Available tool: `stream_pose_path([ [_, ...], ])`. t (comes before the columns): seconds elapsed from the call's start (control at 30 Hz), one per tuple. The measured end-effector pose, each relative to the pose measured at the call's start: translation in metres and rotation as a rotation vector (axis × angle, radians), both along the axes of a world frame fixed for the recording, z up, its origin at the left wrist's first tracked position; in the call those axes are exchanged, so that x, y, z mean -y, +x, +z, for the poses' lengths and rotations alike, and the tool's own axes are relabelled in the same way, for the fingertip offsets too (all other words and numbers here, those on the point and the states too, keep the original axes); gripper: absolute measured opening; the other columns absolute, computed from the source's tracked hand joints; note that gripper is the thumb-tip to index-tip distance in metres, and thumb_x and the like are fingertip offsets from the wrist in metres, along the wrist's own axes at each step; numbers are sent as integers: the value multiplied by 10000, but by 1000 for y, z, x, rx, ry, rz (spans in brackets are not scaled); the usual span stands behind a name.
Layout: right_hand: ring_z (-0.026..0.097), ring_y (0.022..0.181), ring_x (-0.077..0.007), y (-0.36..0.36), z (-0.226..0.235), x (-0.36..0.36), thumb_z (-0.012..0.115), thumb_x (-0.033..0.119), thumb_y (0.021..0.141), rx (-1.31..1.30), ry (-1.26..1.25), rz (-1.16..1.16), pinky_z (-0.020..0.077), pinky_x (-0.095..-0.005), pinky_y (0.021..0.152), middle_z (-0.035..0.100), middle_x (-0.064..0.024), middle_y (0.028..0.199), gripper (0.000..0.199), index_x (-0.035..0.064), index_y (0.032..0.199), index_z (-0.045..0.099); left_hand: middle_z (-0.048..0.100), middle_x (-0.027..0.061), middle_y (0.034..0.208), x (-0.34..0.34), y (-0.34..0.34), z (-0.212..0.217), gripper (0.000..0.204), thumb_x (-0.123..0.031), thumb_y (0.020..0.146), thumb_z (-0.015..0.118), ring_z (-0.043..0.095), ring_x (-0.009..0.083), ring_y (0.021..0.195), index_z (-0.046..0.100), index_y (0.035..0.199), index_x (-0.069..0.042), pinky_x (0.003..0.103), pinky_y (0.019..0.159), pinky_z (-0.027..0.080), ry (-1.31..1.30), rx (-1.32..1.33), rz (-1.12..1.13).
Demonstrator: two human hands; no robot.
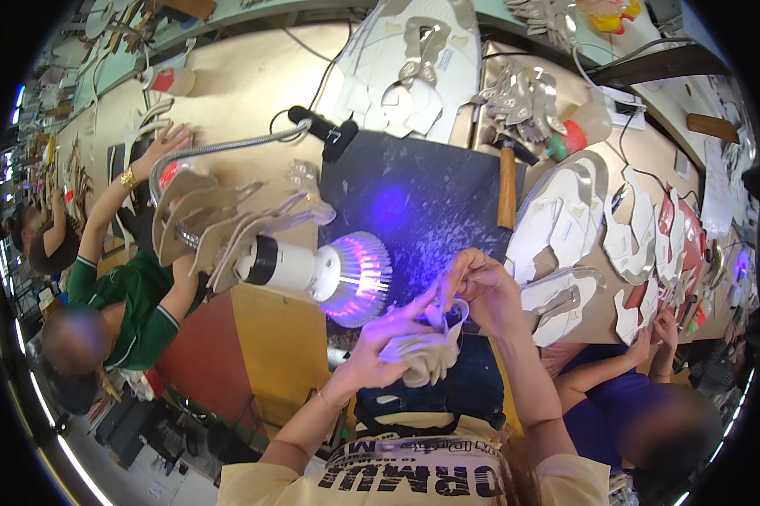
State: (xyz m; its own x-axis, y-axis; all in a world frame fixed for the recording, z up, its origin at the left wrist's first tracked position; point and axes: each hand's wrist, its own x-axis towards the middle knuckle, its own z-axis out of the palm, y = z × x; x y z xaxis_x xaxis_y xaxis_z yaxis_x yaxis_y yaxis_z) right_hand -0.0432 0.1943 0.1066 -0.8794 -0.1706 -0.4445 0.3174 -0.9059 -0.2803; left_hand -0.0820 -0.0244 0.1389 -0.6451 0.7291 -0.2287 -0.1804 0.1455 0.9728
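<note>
My left hand (380, 344) is closed around a small bundle of grey-beige shoe upper pieces (431, 364), held in front of my body at the near edge of the bench. Bent fingers of my right hand (487, 293) pinch at the upper rim of one piece, close to my left fingertips. Purple light falls on both hands from a ribbed lamp (355, 278) just to their left. Beyond the hands lies a dark work mat (397, 169) marked with pale scuffs. The exact spot under my right fingertips is partly hidden.
More beige shoe pieces (266, 223) stand by the lamp's bendy arm (220, 148). A wooden-handled hammer (506, 185) lies at the mat's right edge. White shoe uppers (561, 211) and a red-labelled bottle (584, 131) are on the right. Co-workers sit on both sides.
</note>
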Motion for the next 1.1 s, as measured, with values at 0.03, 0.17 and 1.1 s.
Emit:
stream_pose_path([
  [0.03, 670, 742, -244, 1, 1, 4, 480, 100, 889, 86, 46, -34, 530, -337, 760, 669, -204, 1035, 289, -26, 1136, 564, 548, 272, 1364, 3, 1, 1, 305, -196, 773, 711, 685, 271, 945, 686, 992, 15, 355, 821, 509, 37, 19, 13],
  [0.17, 599, 529, -130, 15, 5, 16, 520, 102, 992, 43, 195, -132, 547, -275, 689, 625, -205, 1257, 402, 27, 1386, 501, 679, 165, 1039, 17, 18, 7, 236, -168, 821, 641, 669, 197, 853, 671, 904, 51, 336, 750, 524, -17, 139, 241],
  [1.1, 485, 685, -153, -7, 42, -5, 770, 159, 732, -368, 1367, 591, 400, -323, 827, 558, -8, 687, 765, 121, 1443, 491, 651, 126, 1163, -2, 0, 16, 514, -170, 885, 679, 595, 154, 1075, 523, 1324, 47, 331, 947, 471, -310, 413, 144],
])
